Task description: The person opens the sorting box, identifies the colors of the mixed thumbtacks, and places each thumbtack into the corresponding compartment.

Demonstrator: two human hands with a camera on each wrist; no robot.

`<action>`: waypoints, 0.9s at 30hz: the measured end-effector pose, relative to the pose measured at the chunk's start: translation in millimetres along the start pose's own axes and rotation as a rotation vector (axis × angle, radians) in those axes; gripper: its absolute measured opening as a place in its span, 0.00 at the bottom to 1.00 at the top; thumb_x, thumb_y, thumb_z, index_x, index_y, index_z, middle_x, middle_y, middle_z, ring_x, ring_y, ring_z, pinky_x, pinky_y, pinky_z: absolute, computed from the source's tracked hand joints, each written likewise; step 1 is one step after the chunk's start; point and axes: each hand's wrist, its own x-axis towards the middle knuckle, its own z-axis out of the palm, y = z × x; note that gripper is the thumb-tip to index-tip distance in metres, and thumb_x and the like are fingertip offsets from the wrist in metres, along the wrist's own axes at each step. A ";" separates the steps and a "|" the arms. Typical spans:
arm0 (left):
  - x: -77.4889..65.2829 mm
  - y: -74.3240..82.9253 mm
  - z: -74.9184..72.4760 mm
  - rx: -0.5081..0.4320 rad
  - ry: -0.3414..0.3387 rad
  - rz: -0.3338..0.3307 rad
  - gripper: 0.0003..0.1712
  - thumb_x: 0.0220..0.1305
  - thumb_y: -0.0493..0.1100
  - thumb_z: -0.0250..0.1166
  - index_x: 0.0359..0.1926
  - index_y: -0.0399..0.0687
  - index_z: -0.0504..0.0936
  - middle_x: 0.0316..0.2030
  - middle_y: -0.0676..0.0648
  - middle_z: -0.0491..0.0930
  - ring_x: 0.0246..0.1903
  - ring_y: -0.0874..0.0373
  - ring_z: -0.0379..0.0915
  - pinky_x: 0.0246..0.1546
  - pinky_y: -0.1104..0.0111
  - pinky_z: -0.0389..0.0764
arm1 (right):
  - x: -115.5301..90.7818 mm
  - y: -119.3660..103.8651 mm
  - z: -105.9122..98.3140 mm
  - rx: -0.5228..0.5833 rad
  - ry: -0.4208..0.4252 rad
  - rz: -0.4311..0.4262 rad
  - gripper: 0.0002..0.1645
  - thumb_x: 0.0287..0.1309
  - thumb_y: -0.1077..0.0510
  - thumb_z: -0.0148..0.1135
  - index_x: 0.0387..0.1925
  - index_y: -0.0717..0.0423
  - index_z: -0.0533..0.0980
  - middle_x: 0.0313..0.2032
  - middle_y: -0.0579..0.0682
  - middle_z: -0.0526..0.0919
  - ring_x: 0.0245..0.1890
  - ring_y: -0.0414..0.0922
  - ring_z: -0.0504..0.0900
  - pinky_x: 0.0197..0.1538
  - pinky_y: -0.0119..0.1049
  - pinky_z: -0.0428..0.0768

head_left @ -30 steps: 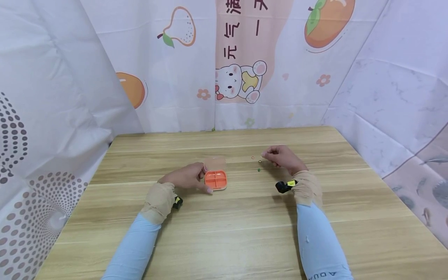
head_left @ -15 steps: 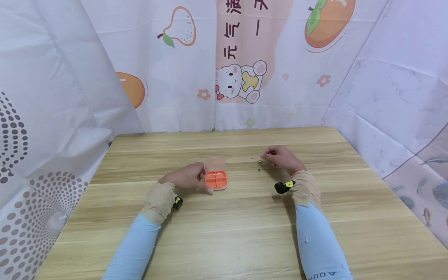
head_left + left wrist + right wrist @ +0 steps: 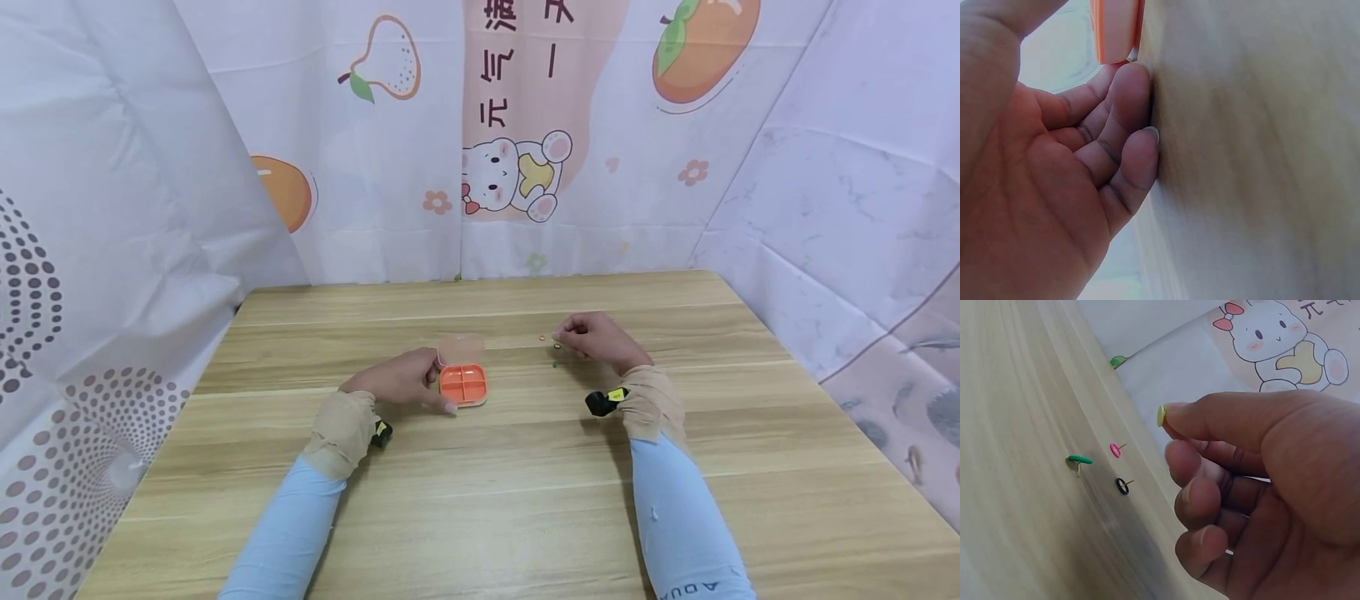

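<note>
In the head view, a small orange four-compartment box lies on the table with its clear lid flipped back. My left hand holds it from the left, thumb at the near corner and fingers at the far side. The left wrist view shows the curled fingers on the wood beside the box's orange wall. Between thumb and forefinger, my right hand pinches a yellow thumbtack. Below it on the table are a green thumbtack, a pink thumbtack and a black thumbtack.
The wooden table reaches back to a printed curtain. More hanging cloth closes off the right side. The loose thumbtacks lie to the right of the box, close to the right hand.
My right hand has drifted slightly left with the yellow thumbtack, closer to the loose thumbtacks. The left hand and the box have stayed in place.
</note>
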 end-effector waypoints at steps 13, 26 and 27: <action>-0.5 1.5 -1.1 0.006 0.001 -0.005 0.37 0.52 0.55 0.82 0.50 0.39 0.72 0.36 0.45 0.72 0.37 0.55 0.65 0.41 0.63 0.71 | 0.4 -10.5 8.1 -0.033 -0.033 -0.010 0.16 0.74 0.55 0.61 0.49 0.66 0.81 0.31 0.56 0.78 0.24 0.43 0.69 0.29 0.35 0.69; -0.4 0.6 -1.1 0.004 -0.001 -0.009 0.37 0.52 0.56 0.82 0.49 0.39 0.72 0.36 0.46 0.72 0.37 0.55 0.66 0.41 0.63 0.71 | 3.7 -20.5 20.2 -0.048 -0.076 -0.044 0.12 0.73 0.57 0.61 0.46 0.64 0.82 0.26 0.50 0.74 0.25 0.44 0.69 0.31 0.35 0.69; -0.4 0.4 -1.1 0.005 -0.001 -0.008 0.37 0.52 0.55 0.82 0.49 0.39 0.72 0.36 0.46 0.71 0.37 0.55 0.66 0.41 0.63 0.71 | 3.5 -21.8 21.2 -0.046 -0.080 -0.044 0.12 0.73 0.58 0.61 0.46 0.64 0.82 0.26 0.50 0.74 0.25 0.44 0.69 0.31 0.35 0.69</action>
